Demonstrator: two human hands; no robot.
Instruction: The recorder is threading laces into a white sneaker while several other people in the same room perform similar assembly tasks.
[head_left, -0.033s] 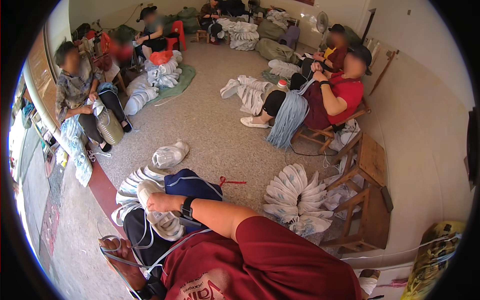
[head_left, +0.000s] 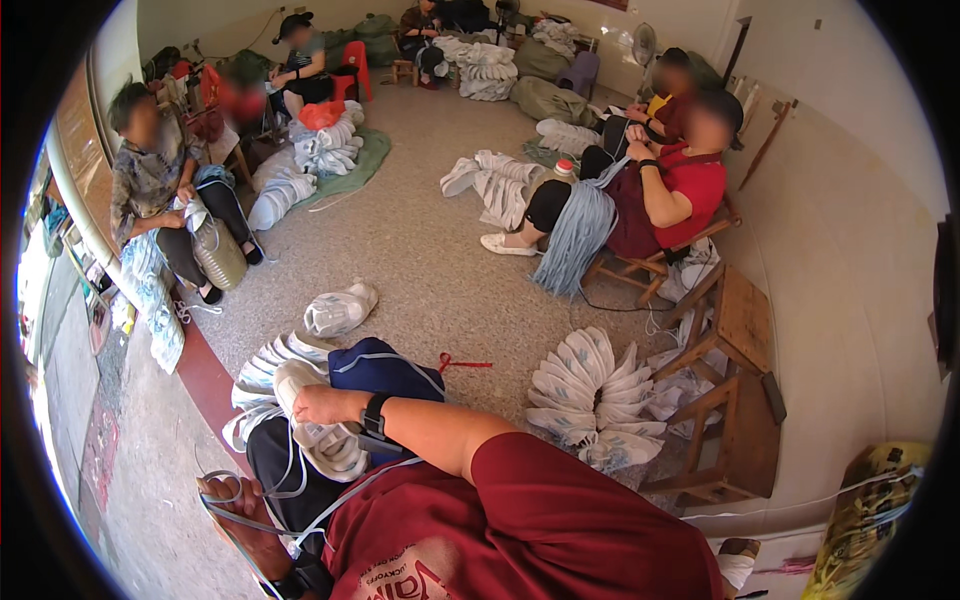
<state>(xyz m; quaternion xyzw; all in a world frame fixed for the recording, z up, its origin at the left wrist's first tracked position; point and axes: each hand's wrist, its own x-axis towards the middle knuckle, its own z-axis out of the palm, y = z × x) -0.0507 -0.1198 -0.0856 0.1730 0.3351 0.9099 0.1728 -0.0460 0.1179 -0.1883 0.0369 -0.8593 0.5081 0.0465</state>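
Head cam shows R grip (head_left: 325, 405) on wht shoe (head_left: 332, 452).

There's a red chair (head_left: 357, 64) upper left, a fan (head_left: 645, 42) upper right, wooden stools (head_left: 748, 325) right, yellowish sack (head_left: 862, 520) lower right!

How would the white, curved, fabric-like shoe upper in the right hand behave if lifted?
The white, curved, fabric-like shoe upper is probably springy rather than limp: similar pieces in the ring-shaped white stack on the floor keep their curve. Likely light for its size: those pieces look thin where they nest, and the right hand alone grips it.
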